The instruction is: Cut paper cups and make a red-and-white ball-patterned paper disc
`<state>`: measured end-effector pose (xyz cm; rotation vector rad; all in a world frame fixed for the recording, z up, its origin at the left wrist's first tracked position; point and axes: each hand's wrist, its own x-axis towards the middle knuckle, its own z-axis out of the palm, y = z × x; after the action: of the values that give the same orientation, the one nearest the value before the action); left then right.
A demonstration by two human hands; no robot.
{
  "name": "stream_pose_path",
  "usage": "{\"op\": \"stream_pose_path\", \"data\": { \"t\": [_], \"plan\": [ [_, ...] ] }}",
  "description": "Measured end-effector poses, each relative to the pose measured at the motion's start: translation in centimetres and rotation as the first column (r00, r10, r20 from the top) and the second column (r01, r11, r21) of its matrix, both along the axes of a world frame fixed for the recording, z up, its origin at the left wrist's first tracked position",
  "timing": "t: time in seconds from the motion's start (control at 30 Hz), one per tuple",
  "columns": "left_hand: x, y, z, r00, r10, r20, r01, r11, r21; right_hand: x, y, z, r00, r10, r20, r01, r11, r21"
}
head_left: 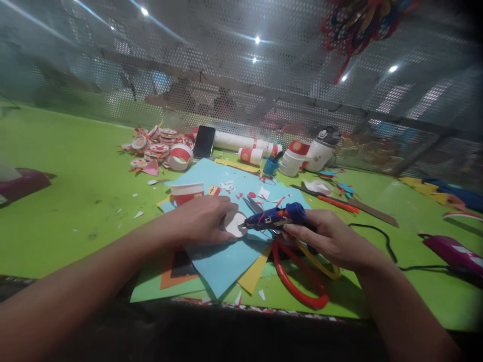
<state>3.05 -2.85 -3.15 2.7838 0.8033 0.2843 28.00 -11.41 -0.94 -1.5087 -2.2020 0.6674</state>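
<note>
My right hand (327, 238) is closed around a blue glue gun (277, 217), whose nozzle points left at a small white round paper piece (234, 224). My left hand (204, 220) lies over that piece with fingers curled, pinning it on the light blue paper sheet (222, 261). A black cord (381, 239) trails right from the gun. Scissors with red and yellow handles (302, 281) lie under my right hand.
A red and white paper cup (187, 191) stands behind my left hand. At the back lie a pile of cut cup rims (158, 146), a phone (204, 141), a white tube (241, 142), stacked cups (294, 157) and a bottle (321, 149). Mesh wall behind. Green table (75, 201).
</note>
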Motion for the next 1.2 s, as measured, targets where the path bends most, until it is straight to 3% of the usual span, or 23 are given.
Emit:
{"op": "stream_pose_path", "data": {
  "t": [0.5,1.2],
  "plan": [
    [0.02,-0.15,0.23,1.0,0.014,0.002,-0.014,1.0,-0.01,-0.33,-0.1,-0.1,0.999,-0.03,0.019,0.028,0.995,0.093],
    [-0.05,-0.18,0.13,1.0,0.014,0.002,-0.014,1.0,0.017,-0.19,-0.18,-0.03,0.999,0.012,0.037,-0.014,0.998,0.065]
  ]
}}
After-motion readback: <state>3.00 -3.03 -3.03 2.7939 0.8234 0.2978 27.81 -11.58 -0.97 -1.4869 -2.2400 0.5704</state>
